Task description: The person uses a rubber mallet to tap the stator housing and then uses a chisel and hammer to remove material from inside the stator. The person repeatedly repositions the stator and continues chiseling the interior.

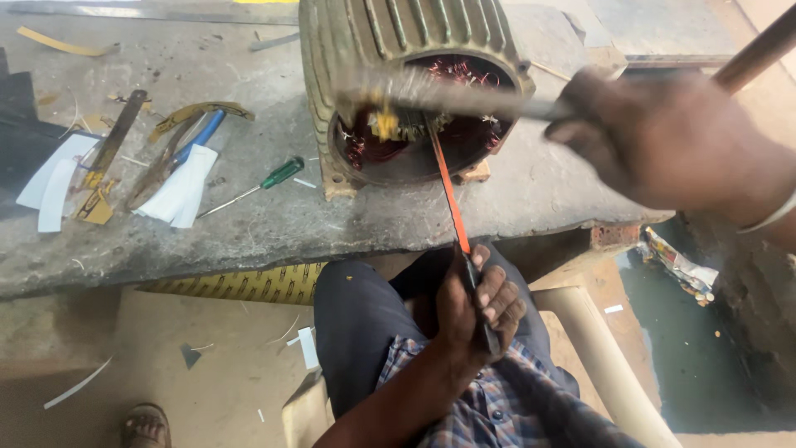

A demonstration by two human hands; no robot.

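1. The stone workbench (pixel 249 224) carries everything, and the finned motor housing (pixel 398 50) stands near its front edge with the open end facing you. Keep it seated flat there so it cannot rock while you work inside it.
2. Inside the opening, the copper windings (pixel 464 75) ring the bore. I judge the thin wire easy to nick, so keep your tool strokes short and along the slots, not across the coils.
3. Your right hand (pixel 672 141) is clenched into a full fist around a long metal rod (pixel 464 98), which reaches left across the mouth of the housing; it is blurred, so I cannot tell where its tip touches.
4. Your left hand (pixel 477 311) sits low over your lap, fingers curled shut around a dark handle from which an orange strip (pixel 448 195) rises into the bore. Hold that strip steady and straight so it stays in its slot.
5. Left of the housing lie white paper pieces (pixel 178 191), pliers (pixel 162 170) and a green-handled screwdriver (pixel 265 181), well clear of your hands.
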